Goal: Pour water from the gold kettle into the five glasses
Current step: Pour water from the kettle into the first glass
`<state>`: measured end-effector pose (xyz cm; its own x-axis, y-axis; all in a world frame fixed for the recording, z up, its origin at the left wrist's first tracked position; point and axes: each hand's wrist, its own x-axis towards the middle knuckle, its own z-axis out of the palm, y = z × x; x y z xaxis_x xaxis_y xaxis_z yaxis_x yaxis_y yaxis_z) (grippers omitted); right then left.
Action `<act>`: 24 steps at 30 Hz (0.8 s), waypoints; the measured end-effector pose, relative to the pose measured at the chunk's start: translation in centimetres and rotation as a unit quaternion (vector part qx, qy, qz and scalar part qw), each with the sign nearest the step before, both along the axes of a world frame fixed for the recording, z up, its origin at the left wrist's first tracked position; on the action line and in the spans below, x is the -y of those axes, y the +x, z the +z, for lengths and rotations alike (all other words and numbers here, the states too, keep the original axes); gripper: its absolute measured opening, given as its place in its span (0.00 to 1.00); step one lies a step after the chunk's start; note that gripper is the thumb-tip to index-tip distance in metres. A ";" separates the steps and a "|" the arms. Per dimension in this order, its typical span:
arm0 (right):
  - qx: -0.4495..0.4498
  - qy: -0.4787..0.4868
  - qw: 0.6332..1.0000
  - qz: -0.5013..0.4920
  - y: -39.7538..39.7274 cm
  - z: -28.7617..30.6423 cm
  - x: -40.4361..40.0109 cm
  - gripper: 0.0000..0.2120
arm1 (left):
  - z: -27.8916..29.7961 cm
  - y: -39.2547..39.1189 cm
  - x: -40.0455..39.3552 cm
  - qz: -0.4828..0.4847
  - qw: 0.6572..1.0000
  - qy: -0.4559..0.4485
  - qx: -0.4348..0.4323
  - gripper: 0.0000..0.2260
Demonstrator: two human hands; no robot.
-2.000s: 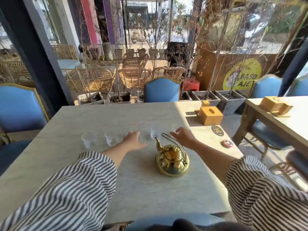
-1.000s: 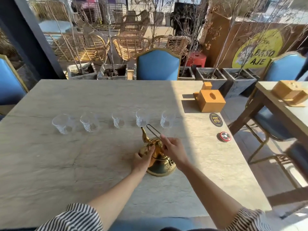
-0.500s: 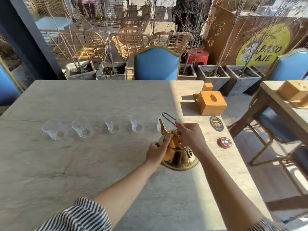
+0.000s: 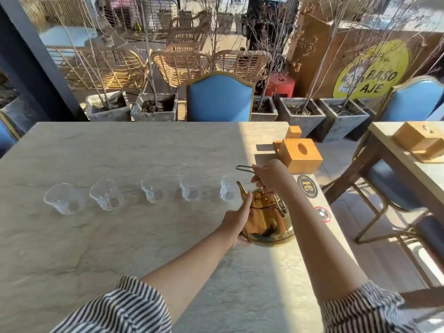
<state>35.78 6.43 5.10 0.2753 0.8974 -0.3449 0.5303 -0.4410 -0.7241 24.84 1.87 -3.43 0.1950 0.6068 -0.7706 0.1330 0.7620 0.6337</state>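
— While the wire handle point(image 4: 243, 168) is clasped by the right hand point(image 4: 270, 175) and the gold kettle point(image 4: 266, 219) steadied by the left hand point(image 4: 236, 218), what has changed?
— It has been carried right, spout beside the rightmost glass point(image 4: 228, 189); pouring seems imminent.

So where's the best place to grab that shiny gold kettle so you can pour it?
Probably the thin wire handle arching over the gold kettle, gripped from above as the right hand does. The left hand steadies its round side. The spout points toward the glasses, so keep clear of it.
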 end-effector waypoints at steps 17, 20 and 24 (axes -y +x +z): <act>0.149 -0.051 0.985 0.071 -0.5 3.8 -1.4 0.24 | 3.5 1.3 0.5 0.007 0.997 -0.050 0.050 0.43; 0.161 -0.039 0.984 0.071 -0.4 4.1 -1.2 0.22 | 4.1 1.4 0.7 -0.004 0.997 -0.047 0.053 0.44; 0.170 -0.041 0.981 0.081 -0.3 4.8 -1.1 0.22 | 4.9 1.6 1.1 -0.016 0.997 -0.039 0.059 0.44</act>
<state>35.44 7.49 9.94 0.2437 0.9119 -0.3301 0.8027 -0.3807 -0.4591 26.43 0.79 1.49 0.3046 0.5376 -0.7862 0.0861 0.8065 0.5849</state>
